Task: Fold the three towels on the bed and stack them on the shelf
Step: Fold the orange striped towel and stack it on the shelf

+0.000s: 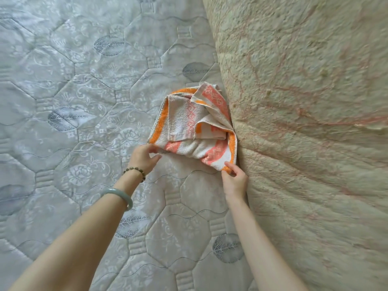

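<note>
One towel (189, 124), white with orange and pink stripes, lies crumpled on the quilted mattress (79, 106) against a big beige blanket. My left hand (143, 157) pinches the towel's near left edge between thumb and fingers. My right hand (234, 179) pinches its near right corner, close to the blanket. No other towel and no shelf are in view.
A thick beige blanket (304, 114) with pink threads fills the right side and presses against the towel. The grey patterned mattress stretches to the left and toward me. A green bangle (119, 197) and a bead bracelet (135, 173) sit on my left wrist.
</note>
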Available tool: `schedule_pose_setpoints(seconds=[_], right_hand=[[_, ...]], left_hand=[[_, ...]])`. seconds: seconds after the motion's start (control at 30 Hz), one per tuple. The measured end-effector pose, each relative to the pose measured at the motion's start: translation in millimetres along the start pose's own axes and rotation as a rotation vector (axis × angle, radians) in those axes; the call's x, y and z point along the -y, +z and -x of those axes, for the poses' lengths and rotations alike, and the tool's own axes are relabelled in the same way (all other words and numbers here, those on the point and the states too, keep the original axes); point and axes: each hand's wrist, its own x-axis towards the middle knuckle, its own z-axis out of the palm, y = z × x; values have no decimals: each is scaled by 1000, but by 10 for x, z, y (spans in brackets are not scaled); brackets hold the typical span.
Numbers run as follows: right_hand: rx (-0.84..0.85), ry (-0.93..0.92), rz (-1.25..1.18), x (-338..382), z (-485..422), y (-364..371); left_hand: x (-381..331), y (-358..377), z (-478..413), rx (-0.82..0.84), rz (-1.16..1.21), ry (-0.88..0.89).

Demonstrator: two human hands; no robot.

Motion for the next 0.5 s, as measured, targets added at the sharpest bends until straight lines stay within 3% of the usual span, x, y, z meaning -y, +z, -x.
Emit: schedule_pose_setpoints(seconds=[0.2, 0.37, 0.5], right_hand=[[38, -41, -16, 11, 117, -127], [89, 7, 25, -95, 109, -61], [121, 5, 65, -108, 68, -46]], left_hand=[[-77, 8, 10, 69, 14, -143], [-47, 101, -107, 197, -215, -37], [22, 172, -271, 166, -229, -42]])
